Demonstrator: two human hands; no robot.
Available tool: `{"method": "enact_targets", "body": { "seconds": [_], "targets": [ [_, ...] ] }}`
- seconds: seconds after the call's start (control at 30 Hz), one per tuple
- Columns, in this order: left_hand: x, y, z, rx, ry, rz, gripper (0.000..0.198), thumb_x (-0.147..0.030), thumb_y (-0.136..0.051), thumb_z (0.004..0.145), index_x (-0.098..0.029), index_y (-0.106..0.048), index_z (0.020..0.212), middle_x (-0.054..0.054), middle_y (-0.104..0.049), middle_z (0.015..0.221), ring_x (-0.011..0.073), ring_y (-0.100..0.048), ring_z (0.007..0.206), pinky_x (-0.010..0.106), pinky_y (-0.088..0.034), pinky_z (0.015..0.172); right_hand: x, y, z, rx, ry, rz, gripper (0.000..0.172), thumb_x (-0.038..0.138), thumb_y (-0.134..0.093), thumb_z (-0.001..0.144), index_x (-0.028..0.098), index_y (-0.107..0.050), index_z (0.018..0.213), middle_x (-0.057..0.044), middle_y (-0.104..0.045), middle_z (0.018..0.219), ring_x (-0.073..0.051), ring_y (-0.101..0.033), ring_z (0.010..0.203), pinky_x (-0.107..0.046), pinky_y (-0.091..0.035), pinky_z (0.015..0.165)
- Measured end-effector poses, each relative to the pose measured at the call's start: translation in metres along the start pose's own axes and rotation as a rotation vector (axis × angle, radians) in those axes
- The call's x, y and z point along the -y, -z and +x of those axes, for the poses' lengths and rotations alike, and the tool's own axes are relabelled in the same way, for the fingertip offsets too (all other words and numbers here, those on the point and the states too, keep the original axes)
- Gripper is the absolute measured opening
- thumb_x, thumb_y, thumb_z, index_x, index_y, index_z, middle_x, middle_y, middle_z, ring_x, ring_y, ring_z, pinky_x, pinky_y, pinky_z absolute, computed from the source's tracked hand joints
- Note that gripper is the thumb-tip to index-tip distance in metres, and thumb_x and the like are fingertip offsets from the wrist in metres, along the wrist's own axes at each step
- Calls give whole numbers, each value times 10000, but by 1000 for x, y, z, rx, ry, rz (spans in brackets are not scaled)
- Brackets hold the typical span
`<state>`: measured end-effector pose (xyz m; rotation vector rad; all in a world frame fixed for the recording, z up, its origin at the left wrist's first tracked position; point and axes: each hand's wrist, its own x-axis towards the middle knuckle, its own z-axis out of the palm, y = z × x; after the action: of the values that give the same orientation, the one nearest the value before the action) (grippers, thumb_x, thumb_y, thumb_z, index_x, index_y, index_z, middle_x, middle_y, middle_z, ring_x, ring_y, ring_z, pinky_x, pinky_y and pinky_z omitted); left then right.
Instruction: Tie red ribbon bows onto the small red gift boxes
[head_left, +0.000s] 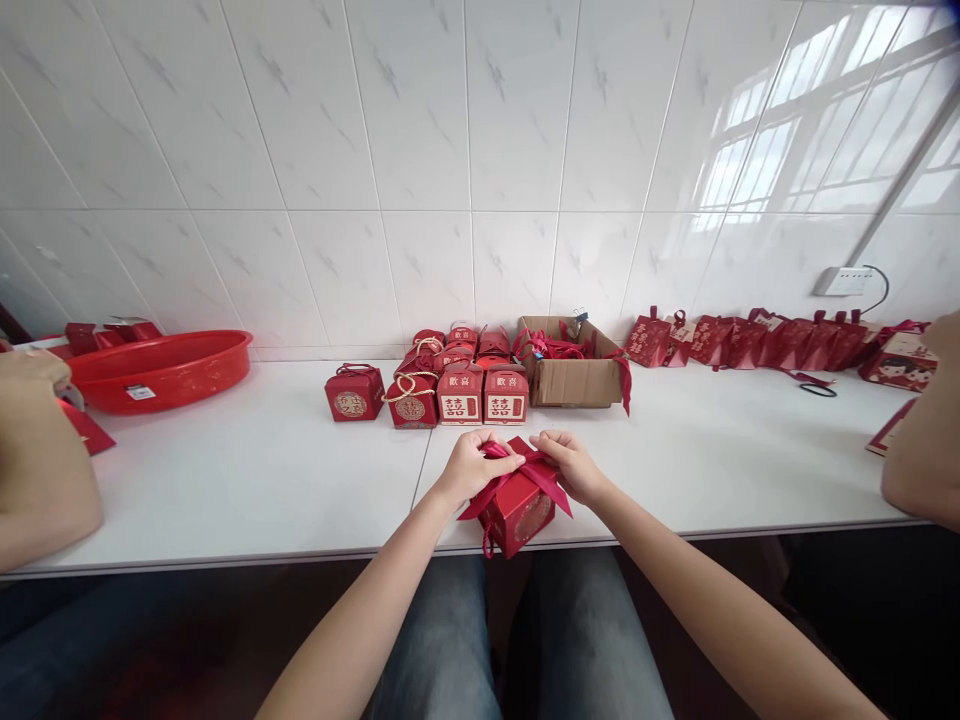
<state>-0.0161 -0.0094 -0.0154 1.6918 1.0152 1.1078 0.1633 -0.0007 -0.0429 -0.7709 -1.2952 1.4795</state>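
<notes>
A small red gift box [514, 510] with a round gold emblem sits tilted at the table's front edge, right before me. Dark red ribbon [553, 492] crosses its top in a bow, its tails hanging down the sides. At the bow's left, my left hand [480, 465] pinches a ribbon loop between thumb and fingers. My right hand [571, 465] has its fingers closed on the bow's right side. A twisted red cord [488, 541] dangles from the box's near left side. The ribbon's knot is partly hidden by my fingers.
Several red gift boxes [461, 395] stand grouped near the wall, beside a cardboard box [577, 383] of red ribbons. A red plastic basin [172, 370] is left; a row of red bags [742, 342] lies right. Other people's arms [45, 470] rest at both sides.
</notes>
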Motion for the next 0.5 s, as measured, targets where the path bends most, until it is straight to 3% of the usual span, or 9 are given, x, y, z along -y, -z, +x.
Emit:
{"method": "enact_targets", "body": {
  "seconds": [0.17, 0.3, 0.4, 0.5],
  "targets": [
    [-5, 1, 0, 3, -36, -57, 359, -440, -684, 725, -162, -502, 591, -40, -482, 591, 98, -444, 573, 233, -369, 592, 1, -3, -6, -19, 74, -31, 398, 482, -652, 765, 190, -419, 628, 72, -387, 530, -64, -322, 454, -211, -244, 442],
    [-9, 4, 3, 4, 1, -87, 404, -541, -490, 843, -171, -592, 721, -21, -514, 600, 122, -468, 571, 252, -378, 597, 6, -1, -8, -21, 80, -35, 281, 472, -601, 813, 221, -478, 786, 90, -343, 519, -68, -269, 440, -205, -214, 437],
    [-1, 12, 0, -166, 17, -48, 419, -549, -413, 873, -190, -626, 832, 32, -637, 852, 166, -562, 776, 272, -415, 724, 7, 11, -12, -84, 147, -10, 201, 421, -545, 849, 252, -505, 951, 90, -311, 539, -77, -260, 456, -207, -223, 451],
    [19, 25, -13, -330, 71, -45, 402, -510, -354, 887, -206, -614, 928, 59, -642, 1052, 188, -579, 893, 304, -424, 790, 3, 29, -22, -102, 202, -52, 226, 299, -519, 812, 255, -529, 1033, 23, -509, 738, -119, -473, 636, -242, -376, 566]
  ]
}}
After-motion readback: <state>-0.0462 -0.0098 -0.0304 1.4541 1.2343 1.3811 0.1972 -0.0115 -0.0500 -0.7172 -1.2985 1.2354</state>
